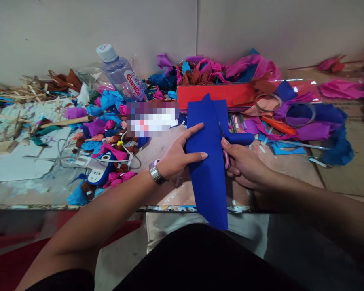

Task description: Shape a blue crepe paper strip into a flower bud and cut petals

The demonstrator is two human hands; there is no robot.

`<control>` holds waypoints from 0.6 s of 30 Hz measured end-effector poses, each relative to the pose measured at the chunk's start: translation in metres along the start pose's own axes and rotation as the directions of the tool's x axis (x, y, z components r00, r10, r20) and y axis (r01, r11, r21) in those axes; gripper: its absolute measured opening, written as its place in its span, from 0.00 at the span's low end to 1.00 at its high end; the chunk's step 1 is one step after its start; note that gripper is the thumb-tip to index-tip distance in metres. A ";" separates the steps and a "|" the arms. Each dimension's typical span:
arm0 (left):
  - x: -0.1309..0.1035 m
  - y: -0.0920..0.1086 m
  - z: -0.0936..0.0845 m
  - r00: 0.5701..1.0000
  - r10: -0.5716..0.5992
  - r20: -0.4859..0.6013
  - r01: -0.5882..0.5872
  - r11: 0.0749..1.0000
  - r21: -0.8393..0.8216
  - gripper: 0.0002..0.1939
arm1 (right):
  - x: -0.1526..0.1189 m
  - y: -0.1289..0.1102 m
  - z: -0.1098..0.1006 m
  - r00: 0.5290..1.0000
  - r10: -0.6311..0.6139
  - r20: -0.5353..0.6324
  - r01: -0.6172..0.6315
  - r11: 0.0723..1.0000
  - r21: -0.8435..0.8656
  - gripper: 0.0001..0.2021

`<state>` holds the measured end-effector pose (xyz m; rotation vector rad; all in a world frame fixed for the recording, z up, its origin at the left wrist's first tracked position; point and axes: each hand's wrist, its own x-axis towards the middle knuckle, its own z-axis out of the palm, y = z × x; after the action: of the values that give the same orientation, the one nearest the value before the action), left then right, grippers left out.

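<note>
A dark blue sheet of paper [208, 178] is held over the table's front edge, its pointed lower end hanging past it. My left hand [182, 151] grips the sheet from the left, thumb and forefinger on top and the other fingers hidden beneath. In my right hand [242, 161] is a pair of scissors with pink handles [226, 158]. Their dark blades lie at a slit running up through the sheet. To the right of the slit, a cut strip curls outward above my right hand.
A clear bottle [121, 76] with a white cap leans at the back left. Crumpled coloured paper pieces [109, 101], a power strip [100, 171] and cables lie to the left. Tape rings [300, 114] and a red pack [212, 96] sit at the back and right.
</note>
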<state>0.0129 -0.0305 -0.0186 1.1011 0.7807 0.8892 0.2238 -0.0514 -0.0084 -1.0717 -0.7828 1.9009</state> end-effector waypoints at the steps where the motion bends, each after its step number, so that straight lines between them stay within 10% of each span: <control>1: -0.001 0.002 0.001 1.000 -0.010 0.001 0.010 1.000 -0.015 0.51 | 0.000 -0.001 0.000 1.000 0.000 -0.002 0.001 1.000 0.002 0.27; 18: -0.010 0.019 0.009 0.990 -0.111 0.089 0.122 0.983 -0.140 0.40 | 0.003 0.003 -0.003 0.996 0.027 -0.086 -0.031 0.999 -0.038 0.28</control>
<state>0.0123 -0.0397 0.0025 0.9476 0.6957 0.7854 0.2248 -0.0501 -0.0129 -1.1863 -0.7626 1.8580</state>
